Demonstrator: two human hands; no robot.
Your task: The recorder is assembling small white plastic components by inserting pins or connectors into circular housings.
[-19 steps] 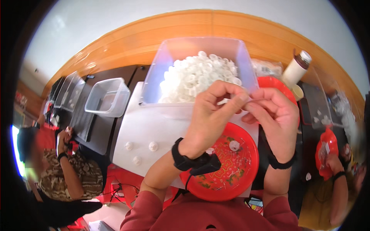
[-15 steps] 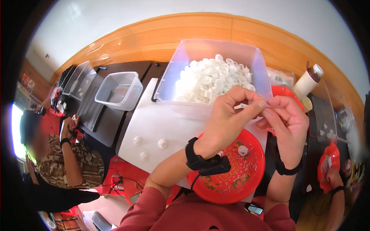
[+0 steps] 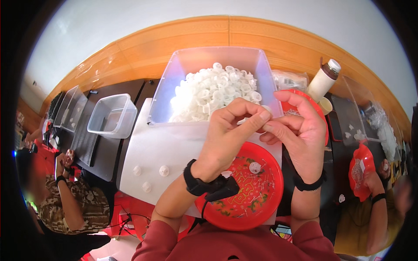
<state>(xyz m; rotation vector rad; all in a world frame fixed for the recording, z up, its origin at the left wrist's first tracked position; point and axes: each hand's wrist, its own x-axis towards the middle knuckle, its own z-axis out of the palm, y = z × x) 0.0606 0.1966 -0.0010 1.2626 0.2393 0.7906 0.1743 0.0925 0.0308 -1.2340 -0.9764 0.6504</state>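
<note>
My left hand [image 3: 233, 135] is closed, its thumb and forefinger pinching a small white plastic piece [image 3: 266, 109]. Another bit of white shows under its curled fingers. My right hand [image 3: 300, 139] meets it tip to tip, forefinger lifted away and thumb bent against the other fingers; what lies in that grip is hidden. Below both hands is a red patterned plate [image 3: 275, 187] with a round white piece [image 3: 254, 168] and several thin clear slivers on it. Just beyond them stands a translucent bin [image 3: 163, 98] heaped with white plastic pieces [image 3: 213, 91].
Three white pieces [image 3: 164, 170] lie on the white sheet [image 3: 139, 150] at left. A clear tub [image 3: 130, 115] stands farther left. At right are a white flask [image 3: 322, 80], a second red dish [image 3: 315, 104] and a cup [image 3: 325, 105]. People sit on both sides.
The view has shifted, so the bin and plate sit farther left. My right forefinger has lifted from the pinch, and the white piece at my left fingertips shows more clearly.
</note>
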